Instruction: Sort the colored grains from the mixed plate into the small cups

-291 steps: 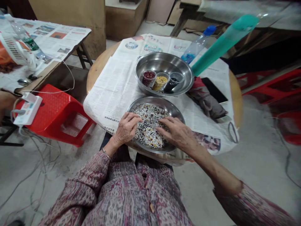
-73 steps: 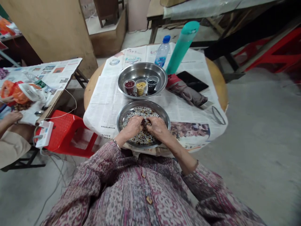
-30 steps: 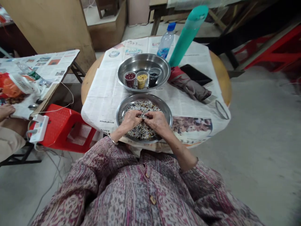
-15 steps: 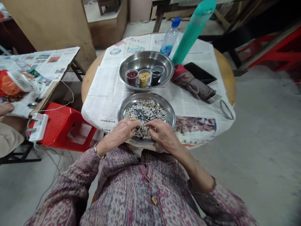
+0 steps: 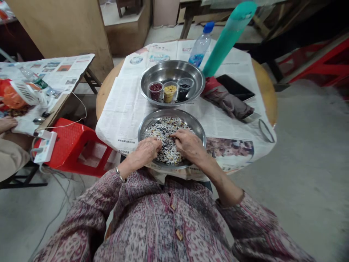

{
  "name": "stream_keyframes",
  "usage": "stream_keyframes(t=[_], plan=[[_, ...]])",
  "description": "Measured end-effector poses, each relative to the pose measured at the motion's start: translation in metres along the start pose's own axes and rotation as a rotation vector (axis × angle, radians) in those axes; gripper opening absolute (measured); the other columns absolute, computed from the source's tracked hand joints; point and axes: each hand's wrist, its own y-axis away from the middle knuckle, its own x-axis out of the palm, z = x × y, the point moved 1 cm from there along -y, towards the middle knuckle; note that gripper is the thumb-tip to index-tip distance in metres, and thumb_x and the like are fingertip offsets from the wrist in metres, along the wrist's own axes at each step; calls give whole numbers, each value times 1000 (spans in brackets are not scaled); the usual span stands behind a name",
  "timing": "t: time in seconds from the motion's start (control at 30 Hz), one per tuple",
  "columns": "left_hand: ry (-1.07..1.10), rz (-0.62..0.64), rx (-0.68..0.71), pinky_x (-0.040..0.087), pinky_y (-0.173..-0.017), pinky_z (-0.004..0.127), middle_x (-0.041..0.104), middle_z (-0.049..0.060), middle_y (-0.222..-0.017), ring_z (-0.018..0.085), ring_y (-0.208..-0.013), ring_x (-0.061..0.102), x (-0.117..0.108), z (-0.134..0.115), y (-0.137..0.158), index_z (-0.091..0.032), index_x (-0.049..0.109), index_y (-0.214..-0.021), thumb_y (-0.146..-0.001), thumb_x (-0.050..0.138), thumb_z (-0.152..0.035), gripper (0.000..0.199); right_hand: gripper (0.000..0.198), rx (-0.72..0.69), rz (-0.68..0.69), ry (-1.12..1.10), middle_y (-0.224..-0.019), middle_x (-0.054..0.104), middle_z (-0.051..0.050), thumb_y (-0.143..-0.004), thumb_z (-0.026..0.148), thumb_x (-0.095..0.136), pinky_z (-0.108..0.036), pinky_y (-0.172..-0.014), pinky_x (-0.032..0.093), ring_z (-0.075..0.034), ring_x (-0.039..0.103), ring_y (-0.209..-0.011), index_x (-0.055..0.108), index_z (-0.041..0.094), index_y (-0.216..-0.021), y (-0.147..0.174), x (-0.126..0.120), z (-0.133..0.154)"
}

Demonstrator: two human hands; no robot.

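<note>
A round metal tray (image 5: 202,140) holds mixed grains (image 5: 169,153), mostly white and black with yellow and red bits. My left hand (image 5: 148,149) is at the tray's left side, its fingers curled and closed low over the grains; what they hold, if anything, is hidden. On the right side, my right hand (image 5: 188,143) has its fingers bent and pressed together at the grains, their tips too small to make out. Behind the tray, a deeper metal basin (image 5: 174,68) contains three clear cups: one of red beans (image 5: 155,91), one of yellow grains (image 5: 169,93) and one of black grains (image 5: 184,91).
Newspaper (image 5: 117,105) covers the round table. Farther back stand a plastic bottle (image 5: 201,45) with a blue cap and a long green cylinder (image 5: 230,38). A folded umbrella (image 5: 229,98) and dark tablet-like object (image 5: 237,87) lie right. A red stool (image 5: 73,145) is left, near another person's hand (image 5: 7,124).
My right hand has moved up slightly over the grains, farther into the tray. My left hand has shifted a little, its fingers curling more. Grains lie differently, and the whole view has shifted slightly.
</note>
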Motion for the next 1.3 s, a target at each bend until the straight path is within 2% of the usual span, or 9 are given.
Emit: stream_keyframes(t=[0.13,0.33,0.5,0.63,0.8,0.97,1.07,1.13,1.3], plan=[[-36,-27,-51,47,-92,33,63,6,-93,18,-93,58,-5,5,-17,-17,63,-92,-93,44,-9,21,35,115,-104,58,-109,71,-15,-87,18,48,-40,-97,49,-27,63,-103,71,13,-113,-10,-4,-14],[10,-216,-23,49,-101,38,60,8,-113,21,-109,56,-19,3,-38,-18,58,-109,-88,52,-11,23,39,139,-16,104,-115,70,-17,-85,28,56,-39,-91,48,-29,63,-103,68,12,-119,-16,9,-14],[29,-70,19,50,-101,40,63,12,-112,24,-111,58,-11,1,-62,-12,60,-107,-82,48,-5,29,31,196,-16,27,-97,76,-15,-82,19,50,-35,-81,46,-27,66,-91,75,15,-100,-25,15,-3],[87,-93,-86,50,-98,41,69,13,-105,25,-105,62,-3,4,-70,-10,63,-109,-81,48,-5,33,21,216,-60,-141,-72,74,-8,-76,21,53,-31,-66,43,-21,62,-70,74,18,-76,-32,9,0],[193,-169,-111,52,-89,36,72,9,-101,20,-93,65,-8,4,-47,-13,64,-113,-83,56,-10,31,19,155,-58,-293,-67,70,-2,-76,21,54,-28,-64,41,-16,58,-65,73,18,-77,-20,0,12],[198,-125,-27,51,-93,36,72,6,-105,19,-98,65,-14,-12,-6,-17,62,-115,-91,55,-14,25,24,33,16,-222,-89,75,-7,-82,17,52,-34,-79,49,-21,67,-82,74,18,-92,13,-5,25],[147,-97,17,47,-104,37,68,7,-118,19,-113,61,-15,-18,14,-19,58,-122,-95,54,-16,28,27,-12,-84,-190,-105,74,-9,-83,15,51,-38,-90,51,-23,67,-99,73,19,-99,30,-6,22],[111,-63,26,46,-106,36,66,7,-119,19,-117,59,-16,-21,20,-19,57,-124,-95,54,-16,29,29,0,-163,-166,-106,73,-9,-84,13,50,-38,-91,52,-23,67,-100,72,20,-101,37,-5,18],[62,50,-4,51,-96,34,59,7,-113,20,-106,59,-17,-34,11,-17,57,-118,-95,52,-15,24,23,44,-205,-33,-95,73,-10,-89,17,50,-37,-84,50,-24,66,-92,72,19,-98,46,4,14]])
